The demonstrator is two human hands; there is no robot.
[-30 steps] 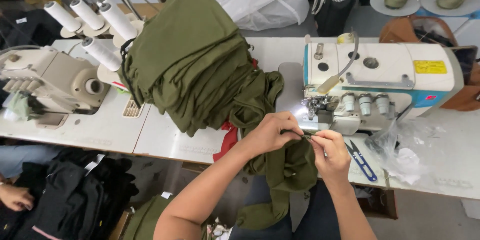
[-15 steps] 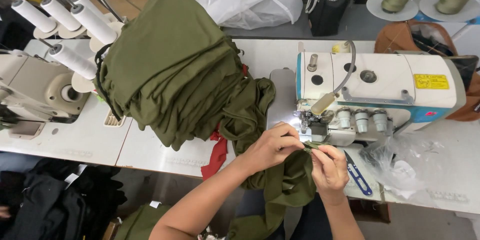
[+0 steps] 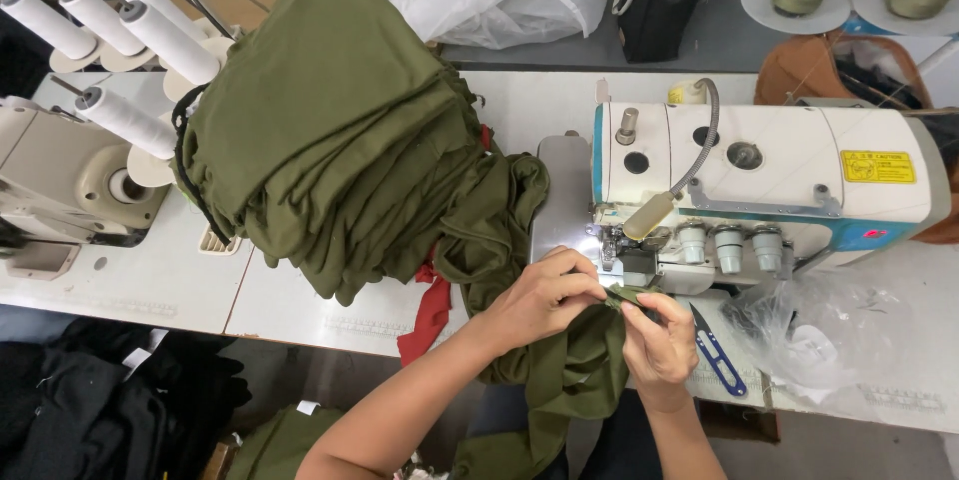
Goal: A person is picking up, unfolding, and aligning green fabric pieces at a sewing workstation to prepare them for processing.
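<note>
My left hand (image 3: 544,295) and my right hand (image 3: 659,340) both pinch the edge of an olive green garment piece (image 3: 574,370) just in front of the needle area of a white overlock sewing machine (image 3: 759,180). The fabric hangs down off the table edge between my arms. A tall stack of folded olive green fabric (image 3: 330,130) lies to the left of the machine, its lower pieces trailing toward my hands. A red strip of cloth (image 3: 430,310) hangs from under the stack.
Blue thread snips (image 3: 717,355) lie right of my right hand. A crumpled clear plastic bag (image 3: 819,330) sits under the machine's right side. Another sewing machine (image 3: 70,180) with white thread cones (image 3: 120,20) stands at left. Dark garments (image 3: 90,410) lie below the table.
The view has shifted slightly. My hands stay at the presser foot and have adjusted their grip on the green fabric edge, fingers drawing closer together.
</note>
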